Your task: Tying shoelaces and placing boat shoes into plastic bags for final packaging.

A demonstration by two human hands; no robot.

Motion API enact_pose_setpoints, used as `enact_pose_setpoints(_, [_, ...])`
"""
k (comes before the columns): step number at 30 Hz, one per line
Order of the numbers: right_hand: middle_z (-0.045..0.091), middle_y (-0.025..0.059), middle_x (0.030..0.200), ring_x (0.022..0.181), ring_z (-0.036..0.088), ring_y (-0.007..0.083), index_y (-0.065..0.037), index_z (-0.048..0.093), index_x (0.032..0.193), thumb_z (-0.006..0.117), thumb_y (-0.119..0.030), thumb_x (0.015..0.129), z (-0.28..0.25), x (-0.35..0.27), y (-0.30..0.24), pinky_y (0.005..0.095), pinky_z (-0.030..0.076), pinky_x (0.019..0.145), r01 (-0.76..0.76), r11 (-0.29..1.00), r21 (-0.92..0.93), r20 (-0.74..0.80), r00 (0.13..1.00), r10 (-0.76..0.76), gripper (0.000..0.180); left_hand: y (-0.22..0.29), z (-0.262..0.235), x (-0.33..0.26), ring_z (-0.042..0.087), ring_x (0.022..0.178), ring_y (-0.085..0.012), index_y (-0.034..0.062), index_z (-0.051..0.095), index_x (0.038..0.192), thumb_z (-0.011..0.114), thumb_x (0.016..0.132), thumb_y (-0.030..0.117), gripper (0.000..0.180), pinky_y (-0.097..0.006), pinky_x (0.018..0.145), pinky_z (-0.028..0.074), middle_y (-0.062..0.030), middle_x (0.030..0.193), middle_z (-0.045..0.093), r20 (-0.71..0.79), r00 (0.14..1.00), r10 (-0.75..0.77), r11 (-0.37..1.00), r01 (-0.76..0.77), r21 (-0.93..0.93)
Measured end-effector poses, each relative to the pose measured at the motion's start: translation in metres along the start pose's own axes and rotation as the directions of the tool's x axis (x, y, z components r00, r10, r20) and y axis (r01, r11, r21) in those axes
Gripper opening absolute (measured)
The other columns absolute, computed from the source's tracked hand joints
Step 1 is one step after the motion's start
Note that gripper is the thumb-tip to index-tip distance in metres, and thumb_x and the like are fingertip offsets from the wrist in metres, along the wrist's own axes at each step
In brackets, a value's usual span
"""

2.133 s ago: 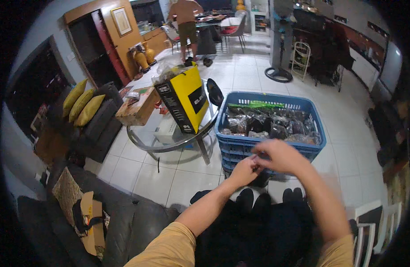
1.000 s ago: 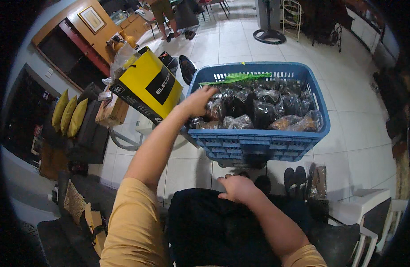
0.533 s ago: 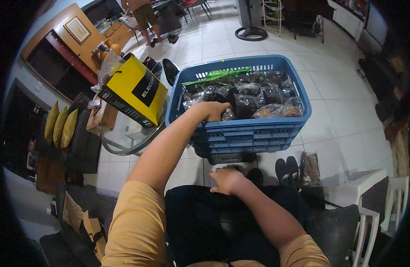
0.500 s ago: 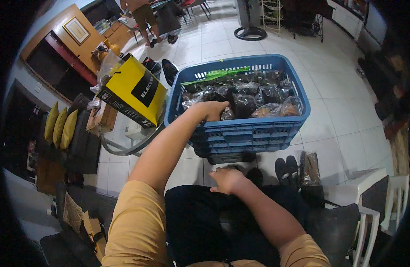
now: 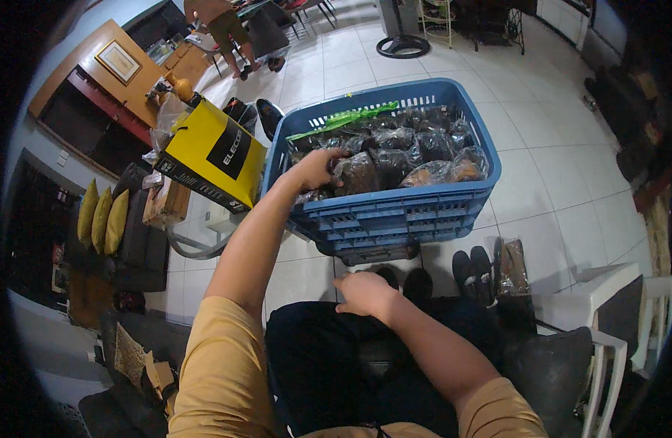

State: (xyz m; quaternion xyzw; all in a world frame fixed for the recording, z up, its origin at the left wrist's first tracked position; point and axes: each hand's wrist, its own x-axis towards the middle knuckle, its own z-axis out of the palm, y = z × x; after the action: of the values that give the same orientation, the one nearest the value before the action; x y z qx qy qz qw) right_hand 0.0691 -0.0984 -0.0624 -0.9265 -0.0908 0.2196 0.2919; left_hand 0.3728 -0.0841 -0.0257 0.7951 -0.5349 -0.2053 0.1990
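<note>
Left hand (image 5: 312, 169) reaches forward into the blue crate (image 5: 394, 213), fingers closing on a dark bagged packet (image 5: 358, 172) lying just to its right. Right hand (image 5: 361, 293) rests loosely curled on the lap, well behind the crate.

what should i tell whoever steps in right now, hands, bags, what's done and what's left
Left hand: reached into the blue crate, fingers closing on a clear bag of dark contents; the bag has not left the crate.
Right hand: empty, resting on the lap.
Crate: stacked on other blue crates on the tiled floor, full of similar bags, with a green strip along its far side. A yellow box stands at its left.
Done: nothing visibly taken out.
Left: lift out the gripped bag; many more remain in the crate.
</note>
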Motion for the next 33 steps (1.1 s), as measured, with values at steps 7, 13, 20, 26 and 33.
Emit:
enact_pose_setpoints(7, [0.069, 0.0220, 0.122, 0.114, 0.068, 0.0394, -0.001, 0.062, 0.128, 0.075, -0.040, 0.092, 0.004, -0.001, 0.000, 0.0486, 0.056, 0.097, 0.029, 1.000, -0.004, -0.045, 0.999, -0.029, 0.055, 0.012, -0.031, 0.002, 0.072, 0.090, -0.0149, -0.0023, 0.077, 0.101, 0.075, 0.098, 0.031, 0.033, -0.031, 0.085, 0.056, -0.0058, 0.090, 0.077, 0.174, 0.957, -0.231, 0.837, 0.287, -0.466])
enact_pose_setpoints(13, [0.069, 0.0217, 0.122, 0.115, 0.068, 0.0398, -0.003, 0.062, 0.130, 0.076, -0.040, 0.091, -0.003, -0.001, -0.006, 0.0501, 0.056, 0.097, 0.006, 1.000, -0.023, 0.027, 1.000, -0.006, 0.055, -0.026, -0.037, -0.033, 0.064, 0.125, -0.0317, 0.0038, 0.061, 0.140, 0.087, 0.080, 0.037, 0.073, -0.042, 0.108, 0.049, -0.0229, 0.137, 0.065, -0.085, 0.994, -0.067, 0.884, 0.098, 0.457])
enact_pose_setpoints(20, [0.069, 0.0215, 0.120, 0.114, 0.068, 0.0404, -0.003, 0.063, 0.129, 0.076, -0.041, 0.091, 0.009, 0.003, -0.002, 0.0504, 0.056, 0.096, 0.025, 0.999, -0.026, -0.009, 1.000, -0.025, 0.055, -0.039, -0.030, -0.043, 0.054, 0.138, -0.0362, 0.0094, 0.047, 0.155, 0.094, 0.073, 0.033, 0.098, -0.042, 0.116, 0.042, -0.0221, 0.150, 0.056, 0.003, 0.981, -0.192, 0.978, 0.191, 0.087])
enact_pose_setpoints(26, [0.071, 0.0181, 0.121, 0.114, 0.070, 0.0369, -0.002, 0.066, 0.124, 0.078, -0.041, 0.089, 0.007, 0.005, -0.006, 0.0486, 0.059, 0.095, 0.025, 0.998, -0.051, -0.025, 0.999, -0.026, 0.053, -0.045, -0.029, -0.050, 0.061, 0.122, -0.0405, 0.0089, 0.061, 0.128, 0.086, 0.079, 0.020, 0.056, -0.045, 0.105, 0.048, -0.0199, 0.129, 0.065, -0.120, 0.992, 0.035, 0.976, -0.008, 0.219])
enact_pose_setpoints(33, [0.070, 0.0206, 0.116, 0.111, 0.068, 0.0402, -0.003, 0.063, 0.127, 0.076, -0.043, 0.091, 0.012, 0.009, -0.002, 0.0498, 0.057, 0.094, 0.031, 0.999, -0.040, -0.008, 0.999, -0.031, 0.056, -0.028, -0.026, -0.061, 0.061, 0.111, -0.0426, 0.0068, 0.065, 0.105, 0.073, 0.088, 0.010, 0.019, -0.046, 0.094, 0.050, -0.0168, 0.116, 0.063, -0.252, 0.965, 0.073, 0.974, -0.014, 0.228])
